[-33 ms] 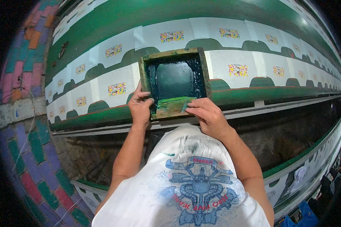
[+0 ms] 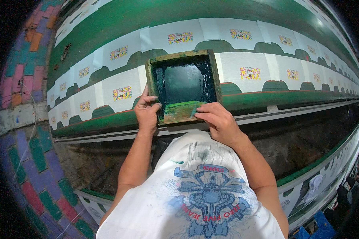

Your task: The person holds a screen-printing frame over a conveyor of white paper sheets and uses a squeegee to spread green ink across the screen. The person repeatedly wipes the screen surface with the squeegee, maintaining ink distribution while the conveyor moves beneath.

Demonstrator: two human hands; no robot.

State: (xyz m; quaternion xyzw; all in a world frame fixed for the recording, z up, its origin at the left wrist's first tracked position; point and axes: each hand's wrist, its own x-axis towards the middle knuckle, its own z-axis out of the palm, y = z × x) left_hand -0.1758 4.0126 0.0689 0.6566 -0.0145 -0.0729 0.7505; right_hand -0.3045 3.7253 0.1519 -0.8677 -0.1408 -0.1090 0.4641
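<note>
A square wooden screen frame (image 2: 215, 75) with dark, wet ink inside sits on the near row of white printed panels. My left hand (image 2: 146, 112) grips the frame's lower left side, thumb bent at the corner. My right hand (image 2: 219, 123) pinches a wooden squeegee (image 2: 179, 112) with a green-stained upper edge, which lies along the frame's lower end. The white panels (image 2: 231, 69) carry small colourful prints and are laid on the green table (image 2: 187, 10), with green humps showing along their edges.
A narrow metal rail (image 2: 267, 115) runs along the table's near edge, with a dark gap below it. Coloured paving (image 2: 28, 171) and a thin cord lie at the left. Another long table (image 2: 299, 179) with white pieces stands behind me at lower right. A small tool (image 2: 66, 51) rests at far left.
</note>
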